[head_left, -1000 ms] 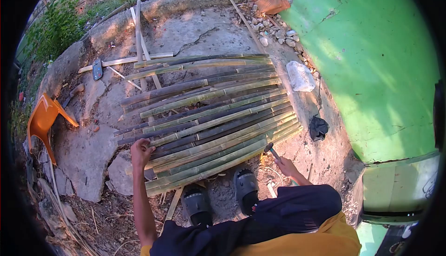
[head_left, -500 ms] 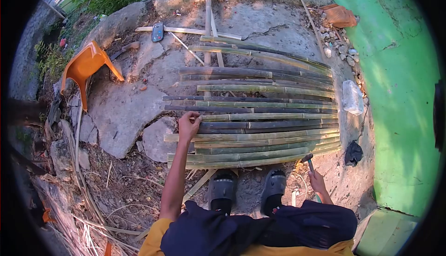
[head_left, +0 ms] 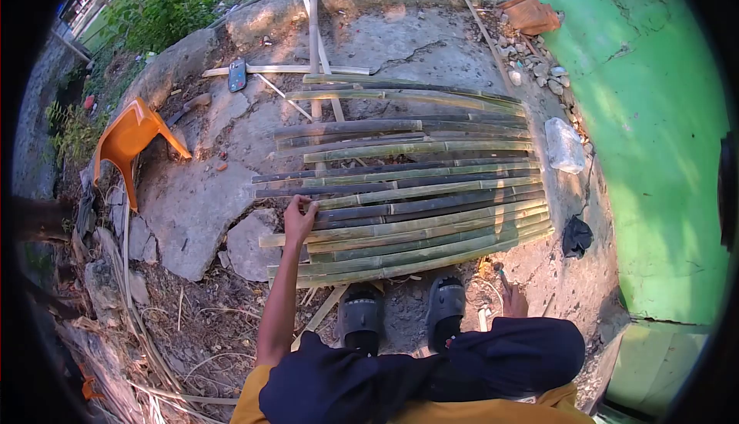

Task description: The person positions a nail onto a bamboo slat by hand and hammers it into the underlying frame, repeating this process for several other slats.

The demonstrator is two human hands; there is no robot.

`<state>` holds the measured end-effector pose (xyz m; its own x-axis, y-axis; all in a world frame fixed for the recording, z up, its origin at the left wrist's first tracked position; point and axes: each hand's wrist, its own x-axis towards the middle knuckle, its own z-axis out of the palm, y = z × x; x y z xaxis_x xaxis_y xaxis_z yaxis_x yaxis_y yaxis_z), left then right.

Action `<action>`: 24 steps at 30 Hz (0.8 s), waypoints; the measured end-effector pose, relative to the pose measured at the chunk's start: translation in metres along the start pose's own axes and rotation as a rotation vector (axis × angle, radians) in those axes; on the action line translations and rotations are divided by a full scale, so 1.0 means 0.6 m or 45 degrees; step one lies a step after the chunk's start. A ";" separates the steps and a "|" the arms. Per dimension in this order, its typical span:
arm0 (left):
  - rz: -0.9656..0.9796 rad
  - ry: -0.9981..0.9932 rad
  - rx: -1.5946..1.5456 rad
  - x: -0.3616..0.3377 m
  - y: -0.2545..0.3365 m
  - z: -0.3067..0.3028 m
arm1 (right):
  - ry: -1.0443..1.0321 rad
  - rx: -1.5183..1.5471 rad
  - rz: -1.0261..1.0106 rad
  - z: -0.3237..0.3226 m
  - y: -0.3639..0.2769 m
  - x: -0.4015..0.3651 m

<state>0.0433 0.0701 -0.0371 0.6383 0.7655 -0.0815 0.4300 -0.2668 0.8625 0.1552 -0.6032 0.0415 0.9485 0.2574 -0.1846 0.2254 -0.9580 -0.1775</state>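
Observation:
Many split bamboo strips, some green and some dark, lie side by side on the ground in front of me. My left hand (head_left: 299,220) pinches the left end of a green bamboo strip (head_left: 419,191) near the middle of the row. Low on the right, beside my knee, my right hand (head_left: 514,302) is closed round the handle of a hammer (head_left: 499,272), just below the strips' lower right edge. The hammer is small in view, with its head towards the bamboo.
An orange plastic chair (head_left: 131,143) stands at the left. A phone (head_left: 237,75) lies on a pale strip behind the row. On the right are a clear plastic bag (head_left: 564,145), a black cloth (head_left: 576,237) and a green wall (head_left: 654,162). My sandals touch the ground below the bamboo.
The view has shifted and tilted slightly, so the scene sits further left. My right hand and the hammer are closer to my knee. My left hand remains at the strip's end.

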 end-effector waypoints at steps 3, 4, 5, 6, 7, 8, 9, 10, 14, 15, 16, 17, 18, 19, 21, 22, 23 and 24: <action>-0.230 -0.203 -0.319 0.017 -0.014 -0.003 | -0.105 0.050 0.267 0.019 0.003 -0.061; -0.202 -0.202 -0.355 0.028 -0.047 0.006 | -0.097 0.068 0.243 0.031 -0.002 -0.071; -0.309 -0.221 -0.351 0.026 -0.030 -0.001 | -0.096 0.092 0.225 0.042 -0.007 -0.081; -0.340 -0.220 -0.337 0.035 -0.046 0.001 | -0.096 0.115 0.213 0.052 -0.013 -0.090; -0.342 -0.229 -0.250 0.041 -0.057 0.001 | -0.096 0.150 0.196 0.059 -0.016 -0.101; -0.279 -0.159 -0.248 0.043 -0.068 0.006 | -0.095 0.184 0.174 0.064 -0.022 -0.110; -0.215 -0.208 -0.194 0.042 -0.059 0.001 | -0.086 0.214 0.164 0.068 -0.020 -0.123; -0.302 -0.159 -0.150 0.030 -0.026 -0.002 | -0.082 0.246 0.144 0.074 -0.022 -0.134; -0.237 -0.247 -0.076 0.057 -0.076 -0.003 | -0.042 0.371 0.054 0.098 -0.029 -0.148; -0.091 -0.206 0.145 0.056 -0.069 -0.006 | -0.016 0.395 0.028 0.101 -0.027 -0.148; 0.052 -0.155 0.364 0.059 -0.062 -0.009 | 0.019 0.420 -0.006 0.101 -0.023 -0.148; 0.062 -0.142 0.367 0.057 -0.048 -0.008 | 0.096 0.429 -0.040 0.103 -0.008 -0.147; 0.103 -0.102 0.439 0.045 -0.027 -0.002 | 0.203 0.426 -0.076 0.120 0.019 -0.141; 0.136 -0.042 0.511 0.029 -0.011 -0.003 | 0.415 0.386 -0.186 0.133 0.049 -0.122; 0.292 0.072 0.727 0.003 0.036 0.001 | 0.309 0.368 0.047 0.030 0.054 -0.080; 0.352 0.105 0.762 -0.007 0.053 -0.001 | 0.364 0.390 0.225 0.033 0.081 -0.049; 0.348 0.156 0.756 -0.017 0.072 -0.001 | 0.444 0.304 0.221 0.035 0.140 0.000; 0.415 0.161 0.732 -0.019 0.068 -0.005 | 0.531 0.344 0.320 0.019 0.180 0.035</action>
<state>0.0518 0.0522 0.0006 0.7283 0.6465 0.2273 0.5220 -0.7383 0.4272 0.1971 -0.6994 0.0075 0.9859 -0.0990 0.1351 -0.0318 -0.9027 -0.4292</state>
